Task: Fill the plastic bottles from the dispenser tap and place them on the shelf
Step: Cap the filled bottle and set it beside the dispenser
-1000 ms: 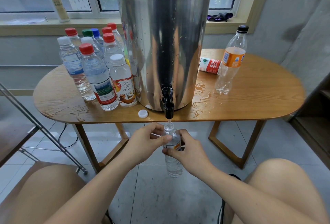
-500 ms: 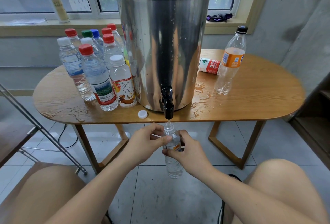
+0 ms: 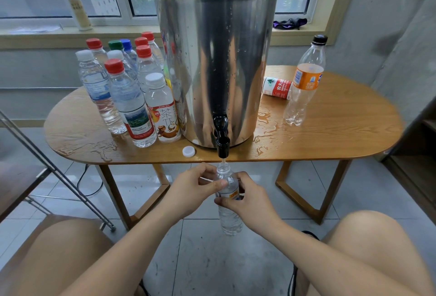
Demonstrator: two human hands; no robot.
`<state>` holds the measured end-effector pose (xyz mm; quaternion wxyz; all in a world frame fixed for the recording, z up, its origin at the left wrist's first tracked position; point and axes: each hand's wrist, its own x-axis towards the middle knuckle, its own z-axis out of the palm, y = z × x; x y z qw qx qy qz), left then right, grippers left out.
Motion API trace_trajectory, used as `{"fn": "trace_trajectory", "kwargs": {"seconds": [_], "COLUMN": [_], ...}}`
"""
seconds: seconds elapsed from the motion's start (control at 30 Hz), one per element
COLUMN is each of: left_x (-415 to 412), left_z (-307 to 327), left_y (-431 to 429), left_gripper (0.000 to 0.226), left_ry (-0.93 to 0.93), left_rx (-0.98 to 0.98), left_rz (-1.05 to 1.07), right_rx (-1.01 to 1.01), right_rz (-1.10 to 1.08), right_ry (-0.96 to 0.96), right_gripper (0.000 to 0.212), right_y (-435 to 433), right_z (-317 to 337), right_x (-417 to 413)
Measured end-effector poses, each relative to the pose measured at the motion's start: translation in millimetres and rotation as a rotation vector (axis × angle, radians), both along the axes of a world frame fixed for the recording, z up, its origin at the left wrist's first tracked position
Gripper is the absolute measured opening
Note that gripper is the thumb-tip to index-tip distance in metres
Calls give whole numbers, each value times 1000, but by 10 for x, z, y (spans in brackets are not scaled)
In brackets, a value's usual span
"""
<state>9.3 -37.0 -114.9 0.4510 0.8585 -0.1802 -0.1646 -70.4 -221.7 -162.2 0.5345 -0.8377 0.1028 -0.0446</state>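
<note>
Left hand (image 3: 188,189) and right hand (image 3: 247,197) are each clamping one clear ribbed plastic bottle (image 3: 230,220) under the black tap (image 3: 222,145) of the cylindrical steel dispenser (image 3: 212,59), just off the oval wooden table's (image 3: 330,142) front edge; at least ten capped bottles (image 3: 132,102) are standing at its left end

You have an oval wooden table (image 3: 342,135) across the middle of the frame, standing on angled wooden legs. At its centre sits the tall steel dispenser (image 3: 217,59), its black tap (image 3: 221,135) reaching out over the near edge. Left of the dispenser, a tight group of capped bottles (image 3: 127,97) stands upright, with red, white, green and blue caps. A loose white cap (image 3: 188,151) lies near the front edge, just left of the tap. To the right, an orange-labelled bottle (image 3: 304,83) with a black cap stands upright. A red-and-white labelled bottle (image 3: 277,87) lies on its side between that one and the dispenser. Spilled water (image 3: 266,125) pools on the wood right of the dispenser and at the front left.
</note>
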Motion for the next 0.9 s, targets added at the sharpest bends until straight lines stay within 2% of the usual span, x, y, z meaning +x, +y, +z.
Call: {"fn": "trace_trajectory", "kwargs": {"seconds": [0.6, 0.77, 0.9], "left_x": [38, 8, -9], "left_z": [53, 247, 488], "left_y": [20, 62, 79], "left_gripper": [34, 28, 21], "left_ry": [-6, -71, -101], "left_rx": [4, -147, -373], "left_rz": [16, 42, 122], "right_rx": [10, -7, 2], "right_rz": [-25, -27, -28], "right_ry": [27, 31, 37], "right_gripper": [56, 58, 59], "right_y": [-18, -23, -17], "right_z": [21, -13, -30], "right_x": [20, 30, 37]}}
